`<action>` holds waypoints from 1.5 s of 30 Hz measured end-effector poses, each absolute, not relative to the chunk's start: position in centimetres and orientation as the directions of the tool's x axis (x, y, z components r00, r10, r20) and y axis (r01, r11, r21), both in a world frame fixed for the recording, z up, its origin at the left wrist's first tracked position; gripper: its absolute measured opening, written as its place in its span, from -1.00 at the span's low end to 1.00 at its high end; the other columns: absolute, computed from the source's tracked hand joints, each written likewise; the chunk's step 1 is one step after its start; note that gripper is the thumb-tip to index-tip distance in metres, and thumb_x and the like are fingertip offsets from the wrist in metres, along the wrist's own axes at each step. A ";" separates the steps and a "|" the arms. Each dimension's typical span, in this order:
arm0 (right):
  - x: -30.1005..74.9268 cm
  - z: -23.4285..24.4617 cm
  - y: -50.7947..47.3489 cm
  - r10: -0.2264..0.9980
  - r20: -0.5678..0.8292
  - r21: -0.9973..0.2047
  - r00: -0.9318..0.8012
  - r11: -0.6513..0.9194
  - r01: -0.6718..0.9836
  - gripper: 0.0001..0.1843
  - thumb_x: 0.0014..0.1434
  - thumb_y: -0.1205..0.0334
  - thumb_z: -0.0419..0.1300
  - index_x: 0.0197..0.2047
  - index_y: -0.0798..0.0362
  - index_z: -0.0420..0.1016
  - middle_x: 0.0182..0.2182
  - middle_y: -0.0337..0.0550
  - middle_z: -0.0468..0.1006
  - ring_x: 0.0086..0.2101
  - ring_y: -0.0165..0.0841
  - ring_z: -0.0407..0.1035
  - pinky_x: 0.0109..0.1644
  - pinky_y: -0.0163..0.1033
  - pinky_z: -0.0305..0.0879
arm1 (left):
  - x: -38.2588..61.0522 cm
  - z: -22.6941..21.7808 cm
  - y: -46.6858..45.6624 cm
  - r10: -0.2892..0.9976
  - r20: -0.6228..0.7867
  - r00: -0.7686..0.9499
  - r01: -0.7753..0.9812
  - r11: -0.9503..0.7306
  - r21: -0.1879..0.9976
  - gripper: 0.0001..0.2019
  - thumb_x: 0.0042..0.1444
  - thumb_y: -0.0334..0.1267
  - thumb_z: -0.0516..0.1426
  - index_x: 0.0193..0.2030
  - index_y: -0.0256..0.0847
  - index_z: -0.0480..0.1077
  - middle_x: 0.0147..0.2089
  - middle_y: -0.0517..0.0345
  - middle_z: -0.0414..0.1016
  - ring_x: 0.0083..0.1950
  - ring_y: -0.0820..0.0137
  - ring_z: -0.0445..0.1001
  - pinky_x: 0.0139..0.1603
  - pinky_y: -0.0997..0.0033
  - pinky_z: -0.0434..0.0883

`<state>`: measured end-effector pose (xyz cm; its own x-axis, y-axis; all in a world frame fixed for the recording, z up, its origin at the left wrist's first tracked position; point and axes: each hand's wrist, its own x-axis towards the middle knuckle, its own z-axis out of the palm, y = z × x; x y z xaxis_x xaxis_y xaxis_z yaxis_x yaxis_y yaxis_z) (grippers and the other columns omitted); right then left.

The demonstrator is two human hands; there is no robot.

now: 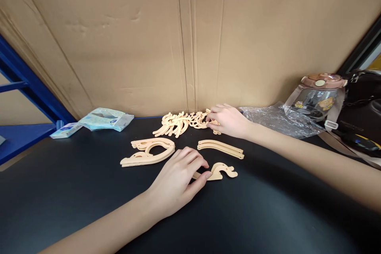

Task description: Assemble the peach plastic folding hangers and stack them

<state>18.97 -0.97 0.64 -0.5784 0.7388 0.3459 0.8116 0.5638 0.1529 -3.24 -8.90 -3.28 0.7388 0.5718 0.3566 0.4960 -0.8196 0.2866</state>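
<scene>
Pale wooden cut-out pieces lie on a black table point(74, 190). My left hand point(178, 182) rests on the table with its fingers curled, thumb and fingertips pinching a small curved wooden piece point(222, 171). My right hand point(228, 121) reaches to the back, fingers closed on pieces at the right end of a heap of small curved pieces point(178, 123). A stack of large arched pieces point(150, 152) lies left of my left hand. A stack of long curved strips point(220, 149) lies between my two hands.
A cardboard wall point(190, 39) stands behind the table. Two tissue packets point(105, 119) lie at the back left by a blue metal frame point(20, 87). Crumpled clear plastic point(274, 121), a clear bottle with a brown lid point(317, 97) and a black bag point(361, 115) sit at the right.
</scene>
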 end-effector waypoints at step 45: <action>22.8 -0.9 -11.1 0.391 0.378 0.581 -0.839 0.606 0.544 -0.82 0.29 0.47 0.04 -0.18 0.10 0.43 -0.42 -0.20 0.39 -0.37 -0.31 0.25 -0.19 -0.16 0.17 | -3.6 -4.0 -7.6 0.526 0.568 0.633 0.373 -0.850 0.372 -0.68 0.30 -0.50 0.02 0.09 -0.04 0.34 0.04 0.20 0.34 0.03 0.53 0.39 0.07 0.61 0.32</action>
